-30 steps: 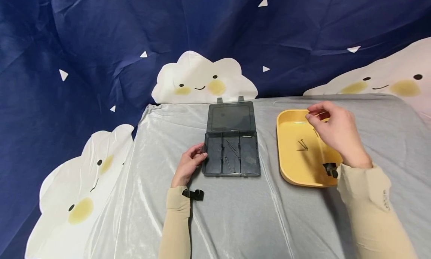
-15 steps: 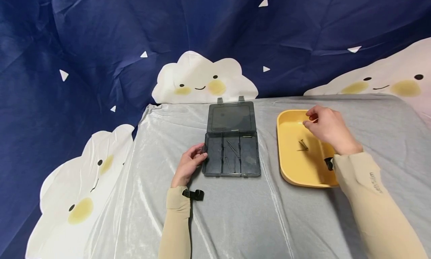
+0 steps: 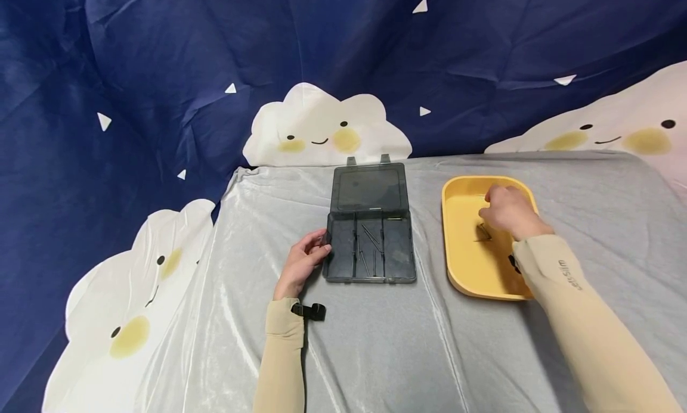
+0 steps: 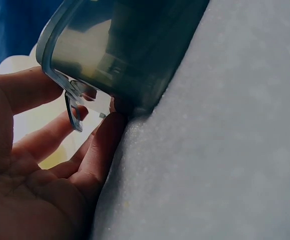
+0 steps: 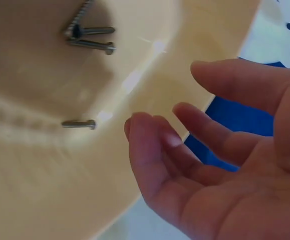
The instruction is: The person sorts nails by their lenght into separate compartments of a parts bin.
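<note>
At its left side, my left hand (image 3: 302, 263) holds a dark see-through compartment box (image 3: 397, 246) whose lid (image 3: 369, 186) is flipped up. In the left wrist view, thumb and fingers lie against the box's rim and outer wall (image 4: 134, 55), around a small clasp. Several screws (image 3: 371, 237) lie in the middle compartment. My right hand (image 3: 510, 210) reaches into a yellow tray (image 3: 458, 270). Its fingers are loosely bent with a gap to the thumb and nothing between them in the right wrist view. Nearby on the tray floor are a cluster of screws (image 5: 89, 40) and a lone screw (image 5: 79, 124).
Grey plush cloth (image 3: 376, 341) covers the table under box and tray. A strip of gold-coloured metal (image 3: 394, 219) lies at the back of the box's right compartment. Behind the table hangs a dark blue curtain (image 3: 333, 37) with cloud prints.
My right hand has moved left and lower into the yellow tray, toward the screws. The left hand and the box have stayed in place.
</note>
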`<state>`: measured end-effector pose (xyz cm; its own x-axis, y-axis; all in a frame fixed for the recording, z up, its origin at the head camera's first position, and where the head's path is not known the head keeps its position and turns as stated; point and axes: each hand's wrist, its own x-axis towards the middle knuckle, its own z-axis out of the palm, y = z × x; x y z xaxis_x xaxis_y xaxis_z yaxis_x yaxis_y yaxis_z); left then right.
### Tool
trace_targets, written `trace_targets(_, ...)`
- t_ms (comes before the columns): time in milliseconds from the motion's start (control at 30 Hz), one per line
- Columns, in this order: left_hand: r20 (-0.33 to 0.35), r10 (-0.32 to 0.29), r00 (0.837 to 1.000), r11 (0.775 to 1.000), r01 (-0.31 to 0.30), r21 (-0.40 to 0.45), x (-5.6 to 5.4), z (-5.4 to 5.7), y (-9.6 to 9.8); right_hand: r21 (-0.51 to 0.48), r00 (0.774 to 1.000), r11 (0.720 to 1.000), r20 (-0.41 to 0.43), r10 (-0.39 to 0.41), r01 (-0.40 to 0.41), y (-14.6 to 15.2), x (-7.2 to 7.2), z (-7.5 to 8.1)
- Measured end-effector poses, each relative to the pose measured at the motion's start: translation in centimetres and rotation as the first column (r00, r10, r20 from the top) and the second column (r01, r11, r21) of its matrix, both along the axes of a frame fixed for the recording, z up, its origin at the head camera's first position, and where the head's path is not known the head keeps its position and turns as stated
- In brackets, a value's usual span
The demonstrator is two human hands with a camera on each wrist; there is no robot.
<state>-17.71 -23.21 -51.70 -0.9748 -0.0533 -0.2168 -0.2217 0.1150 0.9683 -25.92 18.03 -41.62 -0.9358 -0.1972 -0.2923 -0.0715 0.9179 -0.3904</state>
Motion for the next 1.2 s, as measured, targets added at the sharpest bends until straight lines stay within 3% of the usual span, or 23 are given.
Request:
trace_targets(300,-0.008,0.007,1.000,1.000,-0.007,0.012,0.0,0.0,0.1,0.048,0.997,0.997,0.043,-0.064,0.062,0.1,-0.2,-1.2)
trace_targets(567,0.004,-0.005,1.000,1.000,0.005,0.022,0.0,-0.1,0.0,0.084,0.995,0.992,0.033,-0.093,0.089,0.3,-0.2,-2.5)
trace_targets(733,0.018,-0.018,1.000,1.000,0.018,0.012,0.2,0.8,0.1,0.098,0.995,0.992,0.044,-0.087,0.083,0.1,-0.2,-3.2)
trace_targets(833,0.014,-0.006,1.000,1.000,0.006,-0.001,0.2,0.7,0.2,0.087,0.996,0.993,0.042,-0.080,0.077,0.2,-0.3,-3.6)
trace_targets(900,0.012,0.007,1.000,1.000,-0.007,-0.007,0.0,-0.1,0.1,0.084,0.997,0.994,0.029,-0.076,0.073,0.2,-0.3,-3.8)
trace_targets(1200,0.006,0.001,1.000,1.000,-0.002,0.012,0.0,-0.1,0.0,0.096,0.998,0.994,-0.038,-0.054,0.057,0.4,-0.4,-4.0)
